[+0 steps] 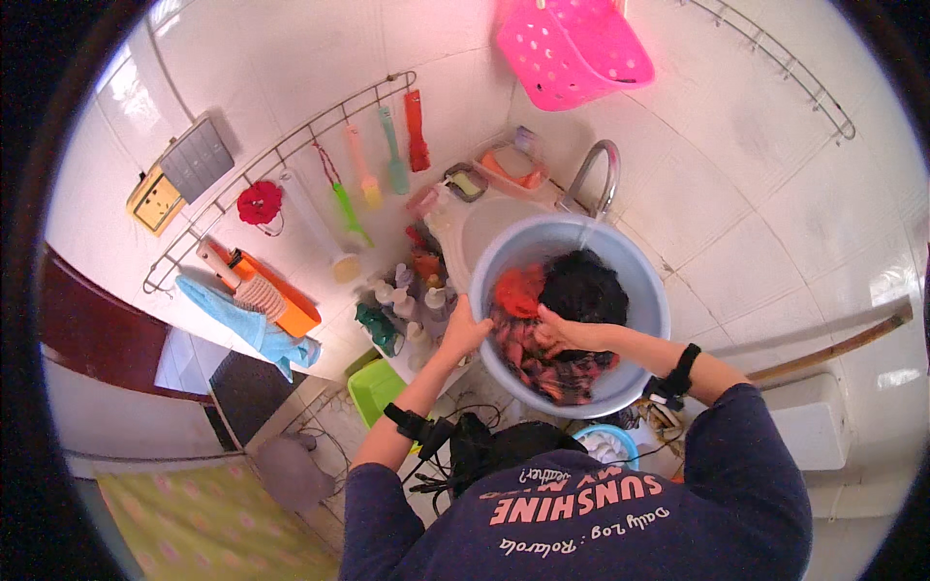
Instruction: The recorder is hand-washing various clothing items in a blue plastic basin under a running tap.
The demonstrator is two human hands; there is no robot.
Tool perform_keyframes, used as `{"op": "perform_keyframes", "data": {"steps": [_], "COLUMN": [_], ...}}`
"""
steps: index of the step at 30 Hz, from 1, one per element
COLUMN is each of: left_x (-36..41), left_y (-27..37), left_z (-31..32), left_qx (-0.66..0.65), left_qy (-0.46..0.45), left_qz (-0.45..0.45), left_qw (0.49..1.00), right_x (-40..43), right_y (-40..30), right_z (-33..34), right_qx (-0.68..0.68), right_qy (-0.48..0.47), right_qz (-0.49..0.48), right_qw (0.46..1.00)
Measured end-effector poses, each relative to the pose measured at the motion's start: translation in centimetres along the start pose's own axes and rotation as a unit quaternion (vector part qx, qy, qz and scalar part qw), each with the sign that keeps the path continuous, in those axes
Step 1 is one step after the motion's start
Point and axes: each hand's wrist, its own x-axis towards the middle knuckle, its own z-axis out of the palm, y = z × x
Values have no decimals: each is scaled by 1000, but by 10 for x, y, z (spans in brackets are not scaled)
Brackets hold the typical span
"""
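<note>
A large light-blue plastic basin (pixel 649 290) rests on the sink (pixel 472 218) under a curved chrome faucet (pixel 614 171), with a thin stream of water falling into it. Inside lie a black cloth (pixel 585 287), a red cloth (pixel 517 290) and a red-and-black patterned cloth (pixel 552 378). My left hand (pixel 466 332) grips the basin's rim on its left side. Inside the basin, my right hand (pixel 563 332) is on the patterned cloth, close to the red one; its curled fingers are partly blurred, so its hold on the cloth is unclear.
Pump bottles (pixel 407 301) crowd a shelf left of the basin. Brushes hang from a wall rail (pixel 312 134), with a light-blue towel (pixel 251 327). A pink basket (pixel 574 58) hangs above. Below are a green basin (pixel 374 388) and a small blue basin (pixel 628 443) holding white cloth.
</note>
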Motion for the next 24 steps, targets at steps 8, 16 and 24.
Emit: {"op": "perform_keyframes", "data": {"steps": [8,16,24], "left_x": [11,13,5], "left_y": [-8,12,14], "left_z": [2,11,-1], "left_qx": [33,56,58], "left_qy": [-23,-44,-10], "left_qz": [8,-18,-22], "left_qw": [999,997,998], "right_x": [43,-28,-71], "right_y": [-34,-10,7], "right_z": [-68,-108,-88], "right_qx": [178,-311,-123], "right_qy": [229,368,111], "right_qz": [-101,-60,199], "right_qw": [952,874,966]}}
